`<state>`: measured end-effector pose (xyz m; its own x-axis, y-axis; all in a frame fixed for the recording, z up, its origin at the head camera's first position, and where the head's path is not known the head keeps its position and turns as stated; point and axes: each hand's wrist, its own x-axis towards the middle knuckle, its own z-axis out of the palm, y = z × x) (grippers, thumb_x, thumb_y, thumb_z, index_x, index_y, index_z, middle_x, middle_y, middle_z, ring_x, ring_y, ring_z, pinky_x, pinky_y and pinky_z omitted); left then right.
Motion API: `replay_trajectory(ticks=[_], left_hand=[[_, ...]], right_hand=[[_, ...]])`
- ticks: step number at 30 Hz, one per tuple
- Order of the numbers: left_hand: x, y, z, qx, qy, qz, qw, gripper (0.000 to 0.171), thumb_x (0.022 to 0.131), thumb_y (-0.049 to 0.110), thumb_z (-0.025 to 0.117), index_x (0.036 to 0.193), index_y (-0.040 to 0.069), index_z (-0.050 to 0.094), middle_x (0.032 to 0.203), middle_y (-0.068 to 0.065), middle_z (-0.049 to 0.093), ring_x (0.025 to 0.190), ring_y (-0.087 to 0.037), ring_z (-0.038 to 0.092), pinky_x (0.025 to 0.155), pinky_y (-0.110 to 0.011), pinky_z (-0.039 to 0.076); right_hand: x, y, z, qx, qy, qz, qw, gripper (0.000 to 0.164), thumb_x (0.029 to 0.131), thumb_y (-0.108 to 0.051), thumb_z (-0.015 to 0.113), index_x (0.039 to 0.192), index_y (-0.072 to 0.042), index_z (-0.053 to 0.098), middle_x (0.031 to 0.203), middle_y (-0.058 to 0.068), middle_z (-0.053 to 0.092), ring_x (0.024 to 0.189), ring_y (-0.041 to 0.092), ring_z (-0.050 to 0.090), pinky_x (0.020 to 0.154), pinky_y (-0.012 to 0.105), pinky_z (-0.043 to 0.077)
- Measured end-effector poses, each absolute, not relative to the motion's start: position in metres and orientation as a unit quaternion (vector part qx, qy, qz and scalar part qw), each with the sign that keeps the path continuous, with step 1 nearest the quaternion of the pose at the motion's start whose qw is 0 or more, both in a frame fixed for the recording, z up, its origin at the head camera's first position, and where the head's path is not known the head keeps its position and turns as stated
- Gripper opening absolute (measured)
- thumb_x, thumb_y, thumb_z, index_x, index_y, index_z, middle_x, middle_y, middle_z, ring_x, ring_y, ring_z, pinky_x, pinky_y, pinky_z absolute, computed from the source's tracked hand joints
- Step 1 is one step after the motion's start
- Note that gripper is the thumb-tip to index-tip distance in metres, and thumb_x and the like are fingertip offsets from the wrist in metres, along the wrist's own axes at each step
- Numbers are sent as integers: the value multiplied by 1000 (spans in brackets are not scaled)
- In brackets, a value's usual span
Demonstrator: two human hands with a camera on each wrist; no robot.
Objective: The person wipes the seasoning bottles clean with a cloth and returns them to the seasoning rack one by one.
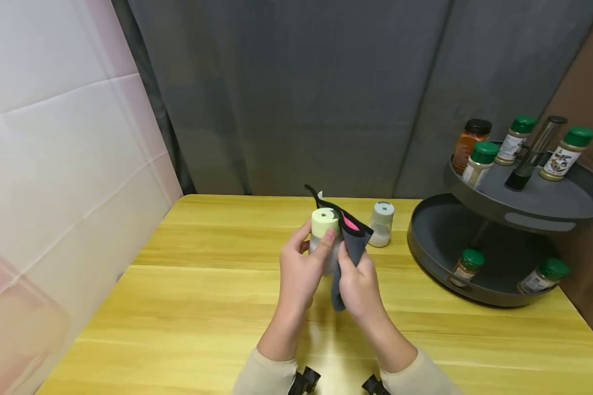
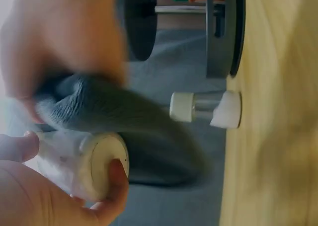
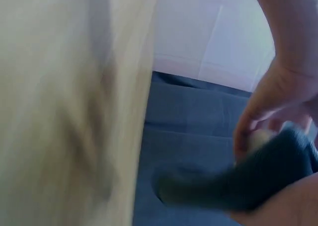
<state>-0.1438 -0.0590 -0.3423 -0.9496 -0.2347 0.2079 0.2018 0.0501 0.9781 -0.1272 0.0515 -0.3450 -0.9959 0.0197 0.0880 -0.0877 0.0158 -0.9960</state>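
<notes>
My left hand (image 1: 301,263) grips a clear jar with a pale yellow-green cap (image 1: 324,221), thumb and fingers around its side, held up over the table. In the left wrist view the jar (image 2: 62,159) lies across that hand's fingers, cap to the right. My right hand (image 1: 359,280) holds a folded grey cloth (image 1: 354,247) with black edging and a bit of pink, close against the jar's right side. The cloth (image 3: 248,179) covers most of the jar in the right wrist view. A second capped jar (image 1: 381,225) with white contents stands behind, to the right.
A dark two-tier round rack (image 1: 474,293) stands at the table's right. On its upper tier are green-capped spice jars and a black-capped orange jar (image 1: 471,145); two green-capped jars sit below. A grey curtain (image 1: 296,99) hangs behind the wooden table (image 1: 192,307).
</notes>
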Motion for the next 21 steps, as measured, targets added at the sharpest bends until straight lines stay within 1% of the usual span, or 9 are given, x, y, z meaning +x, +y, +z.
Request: replay_trajectory(ticks=[1,3,4,7,10,13,14,18,21], left_hand=[[-144,-60,-341,12,-709,-687,159,46,96,26,81,140,17,72,133,-8,72,99,-26,65,76,-34,59],[-143,-60,-340,6,-719,-676,160,48,95,28,82,140,17,71,131,-8,72,99,-26,66,79,-36,58],[-143,-59,-340,3,-726,-670,157,48,95,29,82,140,17,71,129,-8,73,98,-25,66,80,-36,58],[-141,-55,-344,0,-734,-664,144,47,94,29,83,138,17,73,125,-9,74,94,-22,66,78,-34,58],[-142,-51,-348,-2,-727,-671,148,45,93,27,84,136,15,74,122,-11,74,91,-24,66,71,-31,57],[-144,-51,-348,1,-713,-684,155,45,94,25,83,137,15,74,127,-11,74,92,-27,68,69,-31,58],[-144,-52,-347,2,-710,-687,157,46,94,25,83,137,15,73,128,-11,73,93,-28,68,69,-31,58],[-145,-54,-344,7,-709,-688,157,46,94,27,82,138,16,73,132,-8,73,96,-28,69,75,-34,60],[-146,-52,-347,1,-716,-678,164,46,93,26,84,136,15,74,125,-11,74,91,-27,70,76,-35,60]], right_hand=[[-128,52,-346,14,-707,707,19,44,116,-30,41,142,1,56,103,12,63,92,16,58,87,30,46],[-129,55,-342,3,-690,724,-1,47,116,-34,38,140,1,57,112,14,68,97,12,63,91,29,49],[-130,57,-339,1,-680,733,0,48,116,-36,38,143,-1,57,120,13,69,103,11,64,96,28,48],[-130,59,-328,12,-665,746,38,48,116,-37,38,146,-3,55,128,15,65,111,15,61,103,29,45],[-128,58,-324,32,-681,727,79,47,116,-33,40,151,-4,51,119,14,60,107,20,56,99,31,41],[-125,55,-331,23,-710,699,77,46,116,-31,40,148,-1,52,99,10,53,91,22,50,86,33,40],[-125,55,-336,16,-717,693,69,45,116,-33,40,146,-2,54,96,9,52,89,22,49,84,33,39],[-128,60,-341,-4,-710,704,14,54,116,-44,37,140,-2,61,108,12,65,98,19,59,92,32,44],[-131,66,-329,-3,-696,718,11,61,114,-52,34,139,-4,62,121,14,69,104,16,63,96,28,46]])
